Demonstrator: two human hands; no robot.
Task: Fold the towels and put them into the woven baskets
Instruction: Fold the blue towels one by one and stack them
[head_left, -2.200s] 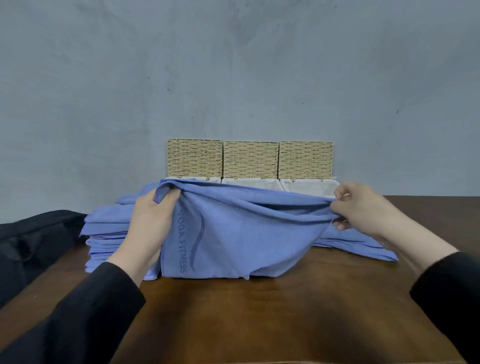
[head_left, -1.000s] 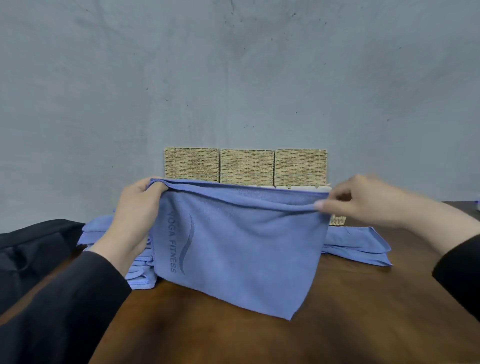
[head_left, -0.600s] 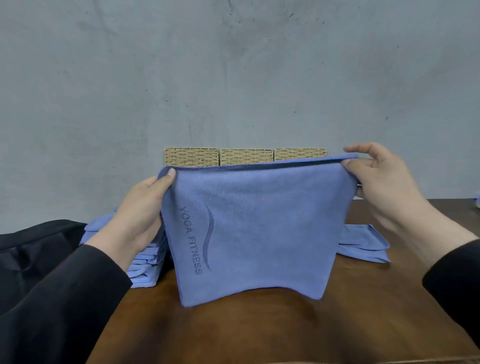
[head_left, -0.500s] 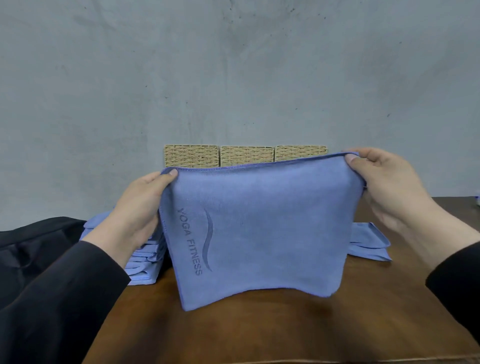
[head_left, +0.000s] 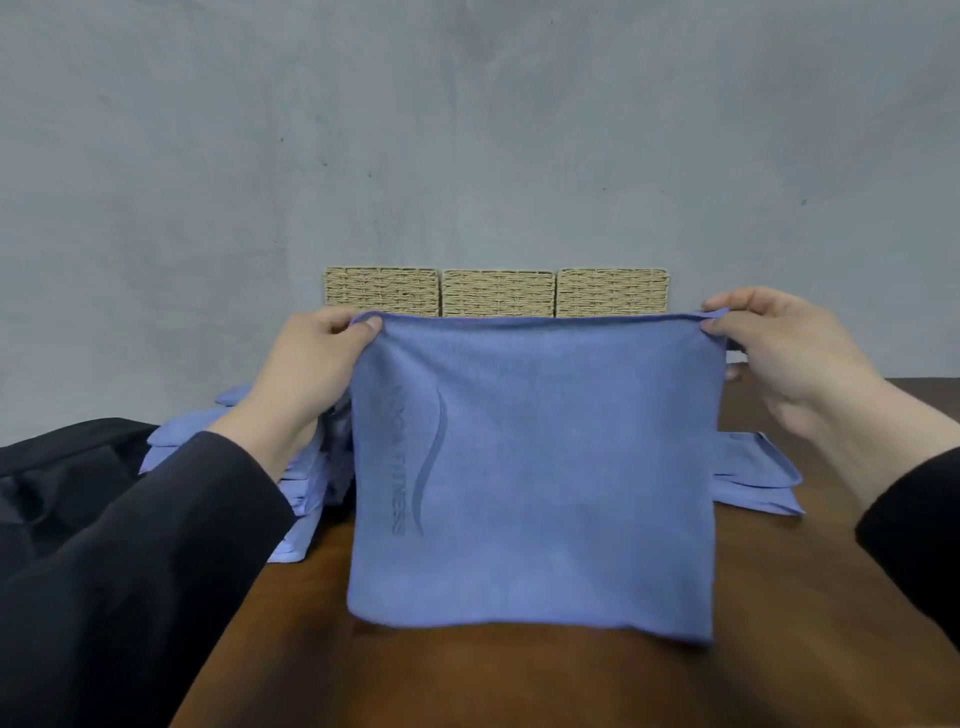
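A blue towel (head_left: 561, 467) with a dark printed logo hangs stretched flat in front of me, its lower edge just touching the brown table (head_left: 519, 680). My left hand (head_left: 317, 364) pinches its top left corner and my right hand (head_left: 779, 348) pinches its top right corner. Three woven baskets (head_left: 496, 292) stand in a row against the wall behind the towel; only their upper parts show above it. A stack of blue towels (head_left: 306, 483) lies behind my left arm, partly hidden.
Another blue towel (head_left: 753, 478) lies flat on the table at the right, behind my right wrist. A black bag or cloth (head_left: 57, 483) sits at the left edge. A grey wall (head_left: 467, 130) closes the back.
The towel was lifted off the pile, raised and pulled taut between both hands. It now hangs square and lower, with more of the baskets showing above its top edge.
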